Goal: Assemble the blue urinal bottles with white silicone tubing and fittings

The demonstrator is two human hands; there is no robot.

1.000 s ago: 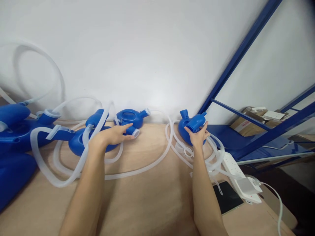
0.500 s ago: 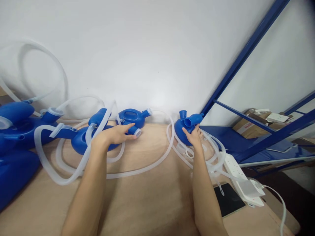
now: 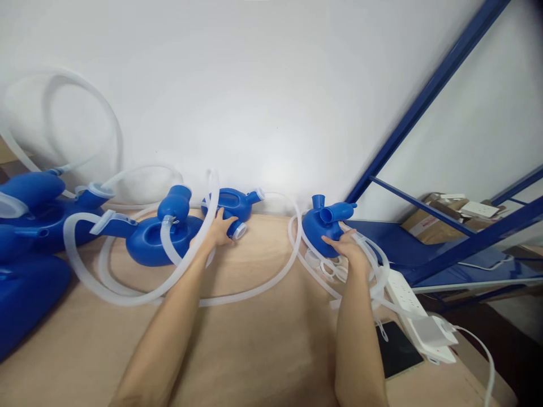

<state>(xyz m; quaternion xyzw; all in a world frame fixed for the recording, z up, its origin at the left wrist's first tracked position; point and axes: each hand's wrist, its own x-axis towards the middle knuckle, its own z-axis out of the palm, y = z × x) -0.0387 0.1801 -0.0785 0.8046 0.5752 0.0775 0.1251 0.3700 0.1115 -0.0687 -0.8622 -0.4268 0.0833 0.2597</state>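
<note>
My left hand (image 3: 219, 230) reaches to a blue plastic vessel (image 3: 231, 204) lying by the wall, fingers on its white-rimmed spout (image 3: 238, 230). A loop of clear tubing (image 3: 193, 249) drapes over my left forearm. My right hand (image 3: 348, 246) rests low against another blue vessel with two spouts (image 3: 323, 221), fingers curled at its base amid coiled clear tubes (image 3: 368, 265). A third blue vessel (image 3: 159, 240) with tubing lies left of my left hand.
More large blue vessels (image 3: 29, 220) are piled at the far left on the wooden table (image 3: 263, 339). A white power strip (image 3: 409, 302) and a dark phone (image 3: 394, 353) lie at the right. A blue metal rack (image 3: 428, 96) stands beside the table.
My left hand moved forward onto the vessel by the wall, lifting the tube loop. My right hand slid down from the two-spout vessel's spout to its base as the vessel settled.
</note>
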